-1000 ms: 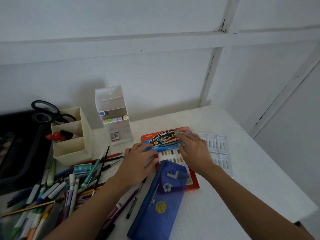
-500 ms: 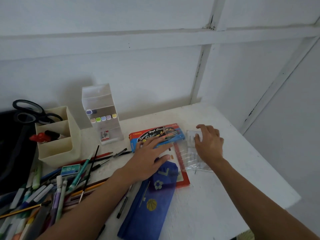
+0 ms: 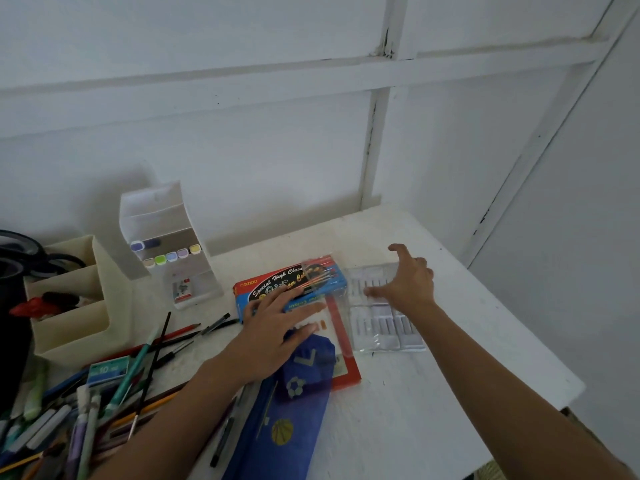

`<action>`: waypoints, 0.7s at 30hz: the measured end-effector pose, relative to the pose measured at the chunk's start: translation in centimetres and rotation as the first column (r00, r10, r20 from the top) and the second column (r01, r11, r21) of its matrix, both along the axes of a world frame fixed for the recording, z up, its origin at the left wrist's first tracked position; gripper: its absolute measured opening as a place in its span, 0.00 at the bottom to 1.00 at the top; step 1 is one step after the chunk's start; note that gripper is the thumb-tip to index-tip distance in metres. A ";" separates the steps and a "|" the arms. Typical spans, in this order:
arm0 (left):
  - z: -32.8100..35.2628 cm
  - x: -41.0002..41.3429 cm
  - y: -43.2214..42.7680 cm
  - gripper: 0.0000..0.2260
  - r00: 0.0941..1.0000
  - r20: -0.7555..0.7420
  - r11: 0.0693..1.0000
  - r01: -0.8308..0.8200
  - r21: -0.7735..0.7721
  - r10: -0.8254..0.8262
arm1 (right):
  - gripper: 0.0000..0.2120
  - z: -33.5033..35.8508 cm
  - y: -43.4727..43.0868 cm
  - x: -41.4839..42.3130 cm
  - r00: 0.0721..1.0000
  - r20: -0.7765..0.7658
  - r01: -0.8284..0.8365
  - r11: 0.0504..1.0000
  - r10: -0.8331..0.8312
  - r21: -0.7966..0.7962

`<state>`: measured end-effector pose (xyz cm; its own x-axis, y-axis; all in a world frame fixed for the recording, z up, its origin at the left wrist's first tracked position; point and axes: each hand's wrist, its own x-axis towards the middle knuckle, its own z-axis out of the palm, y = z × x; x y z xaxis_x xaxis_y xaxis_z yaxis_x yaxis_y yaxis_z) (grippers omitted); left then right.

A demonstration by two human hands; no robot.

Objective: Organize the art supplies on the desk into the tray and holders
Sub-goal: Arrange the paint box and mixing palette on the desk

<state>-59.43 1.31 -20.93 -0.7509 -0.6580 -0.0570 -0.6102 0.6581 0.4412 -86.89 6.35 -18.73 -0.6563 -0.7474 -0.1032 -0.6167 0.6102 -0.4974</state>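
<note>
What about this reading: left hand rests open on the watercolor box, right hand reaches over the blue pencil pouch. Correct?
Wrong on one point. The head view shows the right hand over the clear plastic palette, not the blue pencil pouch. The left hand does rest open on the watercolor box.

Spread hands over watercolor box, palette

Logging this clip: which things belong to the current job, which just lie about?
In hand: left hand, flat on the watercolour box; right hand, open over the clear plastic palette.
Lying about: blue pencil case, pen and pencil pile, small teal box.
</note>
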 end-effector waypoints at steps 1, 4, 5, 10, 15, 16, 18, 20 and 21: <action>0.0 0.0 0.0 0.35 1.000 0.000 1.000 -0.005 0.007 0.005 | 0.46 0.3 -0.2 -0.1 1.000 -0.002 -0.014 1.000 0.014 0.006; 0.3 -0.1 -0.1 0.33 1.000 -0.005 1.000 -0.014 0.023 0.014 | 0.42 0.7 -0.6 0.1 0.998 -0.014 -0.057 0.997 0.057 -0.051; 0.5 -0.2 -0.2 0.32 1.000 -0.015 0.999 -0.020 0.028 0.021 | 0.39 0.9 -0.7 0.3 0.997 -0.019 -0.073 0.992 0.072 -0.100; 1.2 -0.7 -0.3 0.38 0.999 -0.030 0.999 -0.042 0.011 0.042 | 0.27 3.4 -0.8 1.3 0.965 -0.227 -0.202 0.930 0.134 -0.308; 1.9 -0.7 -0.3 0.39 0.998 -0.040 0.999 -0.041 0.021 0.042 | 0.26 6.3 -0.9 2.7 0.902 -0.397 -0.332 0.857 0.166 -0.395; 2.0 -0.7 -0.3 0.37 0.998 -0.039 0.999 -0.038 0.024 0.039 | 0.26 6.6 -0.9 3.1 0.897 -0.405 -0.353 0.838 0.177 -0.416; 2.2 -0.7 -0.3 0.30 0.998 -0.036 0.998 -0.044 0.049 0.046 | 0.25 6.9 -0.9 3.9 0.885 -0.417 -0.401 0.796 0.209 -0.452; 2.2 -0.4 -0.4 0.23 0.992 -0.101 0.993 -0.061 0.098 0.071 | 0.24 7.1 -0.9 4.7 0.868 -0.415 -0.458 0.762 0.273 -0.458; 2.2 -0.1 -0.5 0.20 0.982 -0.170 0.991 -0.061 0.123 0.081 | 0.22 7.1 -0.9 5.1 0.861 -0.405 -0.483 0.747 0.309 -0.457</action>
